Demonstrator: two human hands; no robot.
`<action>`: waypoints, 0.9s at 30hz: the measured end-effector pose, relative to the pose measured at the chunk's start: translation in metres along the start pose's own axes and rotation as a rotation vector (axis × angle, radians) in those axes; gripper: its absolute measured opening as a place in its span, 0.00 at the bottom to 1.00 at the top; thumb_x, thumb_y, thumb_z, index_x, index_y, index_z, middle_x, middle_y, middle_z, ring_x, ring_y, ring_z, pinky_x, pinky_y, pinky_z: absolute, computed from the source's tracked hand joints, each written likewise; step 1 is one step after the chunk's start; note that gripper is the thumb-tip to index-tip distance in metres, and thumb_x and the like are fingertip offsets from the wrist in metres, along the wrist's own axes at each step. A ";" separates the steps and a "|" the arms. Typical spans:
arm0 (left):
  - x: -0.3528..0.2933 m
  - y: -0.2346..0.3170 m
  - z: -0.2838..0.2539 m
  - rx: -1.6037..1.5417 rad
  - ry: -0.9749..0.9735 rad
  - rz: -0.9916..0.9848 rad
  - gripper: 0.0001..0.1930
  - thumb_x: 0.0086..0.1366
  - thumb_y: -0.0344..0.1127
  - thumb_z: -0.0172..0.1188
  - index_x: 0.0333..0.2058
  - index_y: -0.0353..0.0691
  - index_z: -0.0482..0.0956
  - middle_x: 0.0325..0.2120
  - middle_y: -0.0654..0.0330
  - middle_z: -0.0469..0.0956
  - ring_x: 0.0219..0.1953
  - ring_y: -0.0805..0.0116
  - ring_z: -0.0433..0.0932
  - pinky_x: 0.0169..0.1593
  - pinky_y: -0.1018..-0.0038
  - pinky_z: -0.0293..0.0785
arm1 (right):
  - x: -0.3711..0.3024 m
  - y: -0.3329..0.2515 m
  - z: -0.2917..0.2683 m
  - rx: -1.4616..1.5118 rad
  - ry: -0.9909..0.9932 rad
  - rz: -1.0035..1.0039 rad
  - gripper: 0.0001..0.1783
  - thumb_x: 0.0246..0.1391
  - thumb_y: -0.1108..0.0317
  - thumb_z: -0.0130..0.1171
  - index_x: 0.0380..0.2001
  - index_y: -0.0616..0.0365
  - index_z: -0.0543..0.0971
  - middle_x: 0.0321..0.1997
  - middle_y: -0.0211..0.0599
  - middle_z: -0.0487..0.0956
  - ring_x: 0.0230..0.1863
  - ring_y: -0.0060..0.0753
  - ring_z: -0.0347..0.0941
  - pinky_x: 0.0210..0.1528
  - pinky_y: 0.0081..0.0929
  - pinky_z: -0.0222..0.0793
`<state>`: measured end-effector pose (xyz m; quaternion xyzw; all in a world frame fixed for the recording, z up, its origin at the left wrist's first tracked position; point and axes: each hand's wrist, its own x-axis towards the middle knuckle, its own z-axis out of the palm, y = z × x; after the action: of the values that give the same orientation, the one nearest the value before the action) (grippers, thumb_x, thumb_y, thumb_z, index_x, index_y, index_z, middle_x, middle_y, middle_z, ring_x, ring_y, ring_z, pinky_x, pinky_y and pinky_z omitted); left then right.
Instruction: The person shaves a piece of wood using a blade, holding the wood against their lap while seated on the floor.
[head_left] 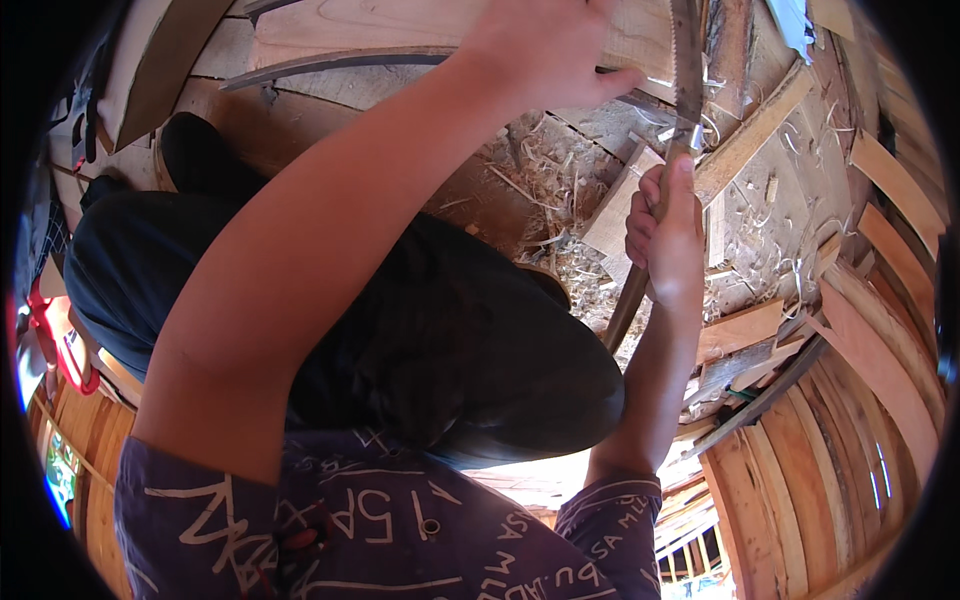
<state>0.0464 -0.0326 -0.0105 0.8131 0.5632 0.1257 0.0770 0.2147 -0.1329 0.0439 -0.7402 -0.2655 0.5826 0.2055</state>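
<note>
My right hand (672, 230) is wrapped round the long wooden handle of a pull saw (687, 75). Its toothed metal blade points away from me and runs out past the top edge of view. Beside the blade, to its left, my left hand (540, 60) rests on a wide pale wooden board (350, 28), thumb stretched toward the blade. The top edge of view cuts off some of that hand's fingers. Whether the teeth touch the wood I cannot tell.
Wood shavings (560, 185) and offcuts litter the floor by my right hand. A narrow wooden strip (755, 130) lies slantwise right of the saw. Small planks (740, 330) lie near my right forearm, and curved planks (885, 340) stand along the right. My bent leg (470, 340) is below.
</note>
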 end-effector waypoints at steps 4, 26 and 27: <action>0.007 0.000 -0.012 -0.116 -0.121 -0.018 0.39 0.57 0.60 0.57 0.52 0.26 0.69 0.50 0.42 0.73 0.55 0.49 0.71 0.57 0.52 0.64 | 0.009 0.001 0.000 -0.054 -0.008 -0.055 0.29 0.66 0.37 0.35 0.22 0.48 0.63 0.13 0.17 0.55 0.11 0.11 0.46 0.12 0.16 0.40; 0.007 -0.001 0.000 -0.016 -0.051 -0.033 0.41 0.58 0.61 0.57 0.56 0.28 0.66 0.51 0.42 0.72 0.55 0.48 0.71 0.59 0.51 0.63 | -0.040 0.035 -0.027 -0.055 -0.051 0.013 0.31 0.67 0.38 0.33 0.18 0.49 0.61 0.13 0.18 0.56 0.13 0.11 0.47 0.14 0.19 0.40; 0.005 -0.002 0.001 -0.005 -0.014 -0.019 0.41 0.58 0.61 0.57 0.56 0.28 0.66 0.51 0.42 0.72 0.55 0.48 0.71 0.58 0.51 0.63 | -0.049 0.039 -0.029 -0.048 -0.054 0.005 0.31 0.67 0.38 0.34 0.18 0.49 0.61 0.13 0.18 0.56 0.13 0.11 0.47 0.14 0.19 0.39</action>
<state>0.0469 -0.0274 -0.0112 0.8084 0.5699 0.1206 0.0844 0.2405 -0.1935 0.0637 -0.7296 -0.2828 0.5963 0.1791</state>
